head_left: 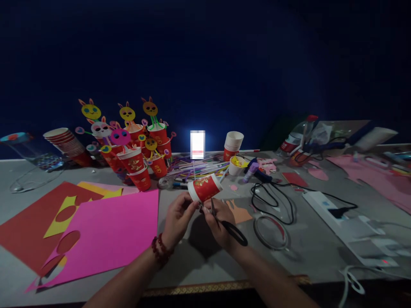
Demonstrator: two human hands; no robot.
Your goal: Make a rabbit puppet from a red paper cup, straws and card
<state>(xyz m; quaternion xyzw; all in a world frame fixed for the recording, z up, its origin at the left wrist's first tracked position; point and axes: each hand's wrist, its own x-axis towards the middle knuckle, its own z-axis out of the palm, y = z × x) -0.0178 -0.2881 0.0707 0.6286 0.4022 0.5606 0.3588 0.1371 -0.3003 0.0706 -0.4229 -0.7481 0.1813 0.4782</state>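
A red paper cup (207,187) with a white rim and gold print lies tipped on its side above my hands, its rim toward the left. My left hand (180,214), a dark red bead bracelet at its wrist, is closed at the rim end of the cup. Black-handled scissors (233,231) rest in my right hand (218,220), blades pointing up along the cup. The fingertips of both hands meet just below the cup; any small thing pinched there is too hidden to make out.
Bright pink paper (118,231) and red paper (28,222) lie left. Behind stand decorated cup figures (133,160), pipe cleaners (192,169) and stacked cups (233,143). Right are a tape roll (271,233), black cable (272,205), glue gun (261,173) and power strip (340,226).
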